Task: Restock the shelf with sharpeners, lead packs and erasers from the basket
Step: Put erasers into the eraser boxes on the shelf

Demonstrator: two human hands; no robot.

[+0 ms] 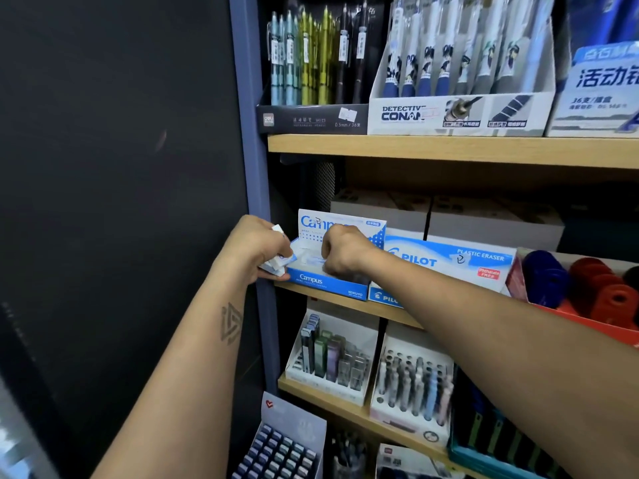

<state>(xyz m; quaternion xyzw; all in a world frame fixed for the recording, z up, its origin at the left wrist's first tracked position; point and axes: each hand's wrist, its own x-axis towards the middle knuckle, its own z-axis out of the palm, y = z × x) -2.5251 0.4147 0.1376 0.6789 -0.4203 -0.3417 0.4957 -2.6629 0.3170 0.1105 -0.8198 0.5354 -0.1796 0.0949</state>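
Note:
My left hand [261, 245] grips a small bunch of white erasers with blue sleeves [278, 264] at the left end of the middle shelf, beside the blue and white Campus eraser box [328, 283]. My right hand [342, 252] reaches into that box, its fingers curled down on an eraser [313, 260] lying inside; the fingertips are hidden. A Pilot plastic eraser box [449, 261] stands right of it, and a red tray with blue and red sharpeners [587, 292] further right. Lead packs [332, 357] stand in white display boxes on the shelf below. The basket is out of view.
The upper wooden shelf [449, 150] carries boxes of mechanical pencils [311, 74] and a Detective Conan pencil box [460, 112]. A blue upright post [254, 167] borders the shelves on the left, with a dark wall beyond. Grey cartons [484, 219] sit behind the eraser boxes.

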